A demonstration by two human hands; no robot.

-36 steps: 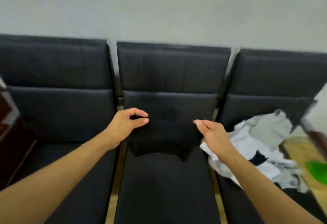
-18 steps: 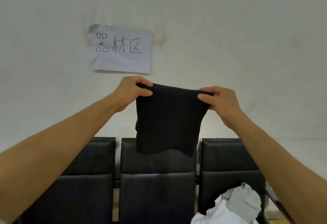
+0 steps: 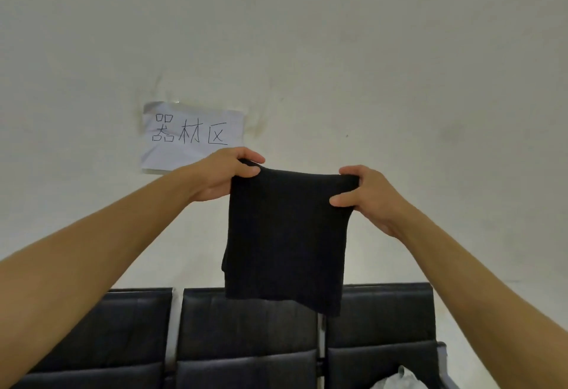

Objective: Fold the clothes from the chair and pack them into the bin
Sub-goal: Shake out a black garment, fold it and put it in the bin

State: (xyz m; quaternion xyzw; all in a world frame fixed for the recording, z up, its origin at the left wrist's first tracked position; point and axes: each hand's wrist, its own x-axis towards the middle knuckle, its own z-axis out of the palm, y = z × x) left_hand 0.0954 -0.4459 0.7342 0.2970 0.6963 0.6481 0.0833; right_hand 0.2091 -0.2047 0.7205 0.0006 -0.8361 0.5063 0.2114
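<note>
I see one black garment [image 3: 285, 235] hanging flat in the air before the wall [image 3: 368, 50], its top edge stretched between my two hands. My left hand [image 3: 222, 175] pinches the top left corner, fingers [image 3: 250, 155] curled over the far side and thumb on the near face. My right hand [image 3: 370, 195] grips the top right corner the same way. The hem hangs just over the backrests of three black chairs [image 3: 246, 342] in a row. One paper sign [image 3: 192, 136] sits on the wall, behind my left hand. A pale clothes pile [image 3: 399, 381] shows on the right chair.
</note>
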